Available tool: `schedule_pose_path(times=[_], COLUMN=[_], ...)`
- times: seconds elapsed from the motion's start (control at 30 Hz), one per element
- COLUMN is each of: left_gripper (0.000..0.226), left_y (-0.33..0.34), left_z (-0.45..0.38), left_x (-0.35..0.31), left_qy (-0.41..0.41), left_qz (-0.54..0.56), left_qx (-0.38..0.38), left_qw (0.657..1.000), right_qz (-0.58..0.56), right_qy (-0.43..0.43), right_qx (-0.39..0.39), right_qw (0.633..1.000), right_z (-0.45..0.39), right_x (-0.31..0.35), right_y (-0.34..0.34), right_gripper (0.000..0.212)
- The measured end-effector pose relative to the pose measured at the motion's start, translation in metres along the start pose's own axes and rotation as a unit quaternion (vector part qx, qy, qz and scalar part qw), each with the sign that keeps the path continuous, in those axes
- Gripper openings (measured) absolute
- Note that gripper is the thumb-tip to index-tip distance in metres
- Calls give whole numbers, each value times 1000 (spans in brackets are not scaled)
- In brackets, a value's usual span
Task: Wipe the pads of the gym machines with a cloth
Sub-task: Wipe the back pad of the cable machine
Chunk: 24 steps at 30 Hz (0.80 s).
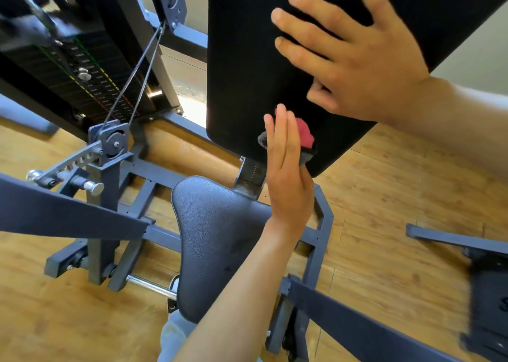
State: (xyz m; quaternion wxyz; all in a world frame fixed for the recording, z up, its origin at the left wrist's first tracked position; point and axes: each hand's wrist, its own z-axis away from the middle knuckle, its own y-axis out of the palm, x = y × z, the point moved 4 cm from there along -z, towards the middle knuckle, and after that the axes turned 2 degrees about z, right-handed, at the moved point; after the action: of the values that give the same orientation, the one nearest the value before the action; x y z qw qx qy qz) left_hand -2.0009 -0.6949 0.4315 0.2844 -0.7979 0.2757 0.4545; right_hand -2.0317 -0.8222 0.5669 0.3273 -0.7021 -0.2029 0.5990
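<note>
Pressing flat against the lower part of the black back pad (247,67), fingers straight and together, the left hand (288,174), with a red and grey cloth (305,138) trapped between palm and pad. Bunched up, that cloth, peeking out past the fingers on the right side, close to the pad's bottom edge. Spread wide higher up on the same pad, the right hand (354,59), palm down, fingers splayed and straight, holding nothing, just resting on the upholstery. Apart from each other, the two hands, right above left.

Tilted back and upright, the back pad, mounted on a metal post (251,177) with a marked scale. Just below it, the dark seat pad (217,240), rounded and triangular, partly crossed by the left forearm. Grey steel frame (110,196) around the seat, with a chrome bar (151,287) beneath. At upper left, the black weight stack (90,67) with its selector pin (83,74) and coloured markings, two cables (137,72) running down to a pulley (114,141). Underneath everything, a wooden floor (384,224). At far right, part of another grey machine (483,279), blurred.
</note>
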Motion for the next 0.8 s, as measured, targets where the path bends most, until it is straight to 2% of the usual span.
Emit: schedule_pose_path(times=[0.07,0.17,0.27,0.33,0.4,0.43,0.53,0.6,0.67,0.73,0.8], left_gripper=[77,94,98,97,96,95,79,64,61,66,75], left_y=[15,33,26,14,2,-2,-12,-17,-17,-7,6], left_z=[3,47,95,111,113,108,70,32,-3,-23,-18], left_x=[7,57,105,119,116,107,49,8,-12,-4,23], left_qy=[11,-82,-152,-195,-262,-269,-187,-131,-88,-73,-72], left_qz=[-19,-81,-144,-134,-101,-79,5,50,57,20,-49], left_qx=[2,106,179,177,124,95,0,-80,-124,-104,-45], left_qw=[1000,988,961,955,952,955,982,987,987,992,995], right_qz=[9,23,46,59,80,91,90,71,64,62,64], right_qy=[-1,1,2,0,-9,-12,-8,-5,-1,0,1], right_qx=[-2,-16,-32,-34,-36,-36,-39,-27,-30,-35,-36], right_qw=[1000,1000,998,998,996,995,995,997,998,997,997], right_z=[-1,-1,-2,-2,-2,-1,-2,-1,-1,-2,-1], right_x=[2,0,0,2,3,1,0,1,1,1,1], right_y=[1,1,1,0,0,0,1,3,2,2,2], right_gripper=[54,55,54,55,56,56,56,56,56,56,55])
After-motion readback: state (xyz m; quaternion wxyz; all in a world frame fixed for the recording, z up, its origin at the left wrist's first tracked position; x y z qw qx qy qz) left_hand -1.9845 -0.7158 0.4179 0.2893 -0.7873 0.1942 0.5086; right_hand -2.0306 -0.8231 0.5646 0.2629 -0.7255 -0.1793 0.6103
